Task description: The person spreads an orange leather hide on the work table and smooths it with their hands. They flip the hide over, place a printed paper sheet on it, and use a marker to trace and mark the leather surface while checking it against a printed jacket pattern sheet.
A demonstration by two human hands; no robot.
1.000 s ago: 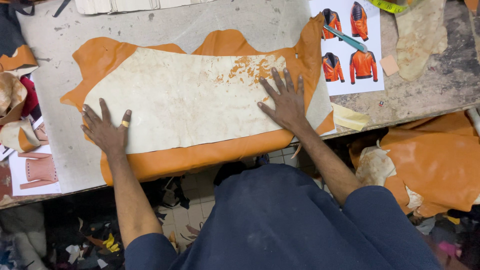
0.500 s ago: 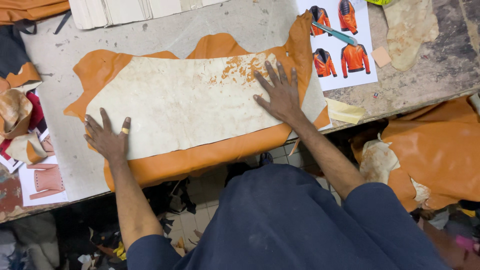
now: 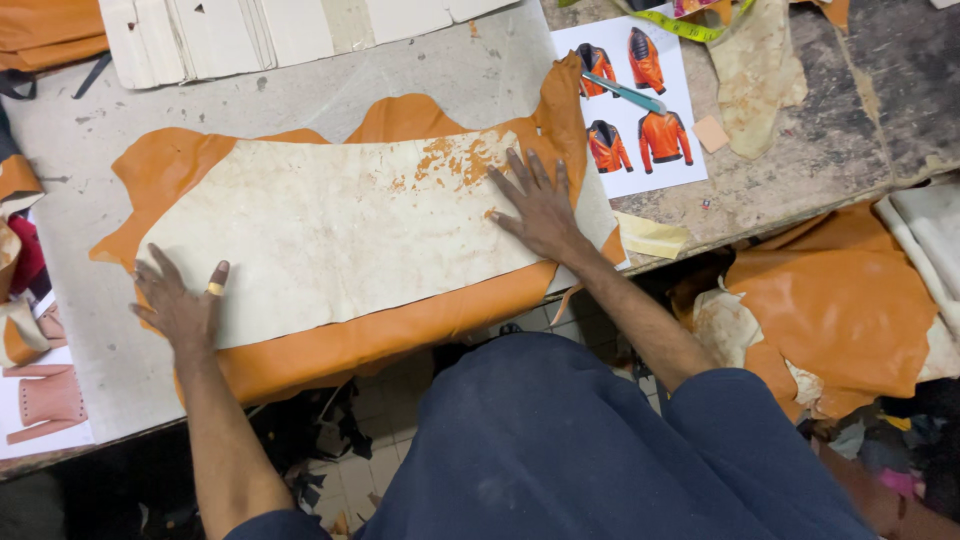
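Flat grips (image 3: 180,308) (image 3: 538,205) press mottled pattern (image 3: 340,235).

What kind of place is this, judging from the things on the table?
Probably a leather garment workshop. An orange hide lies flat on the worktable with a pale pattern piece pressed on it by the left hand and right hand. A printed sheet of jacket pictures lies nearby.

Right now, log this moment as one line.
left hand: flat on pattern edge | right hand: flat on pattern | orange leather: beneath, on table
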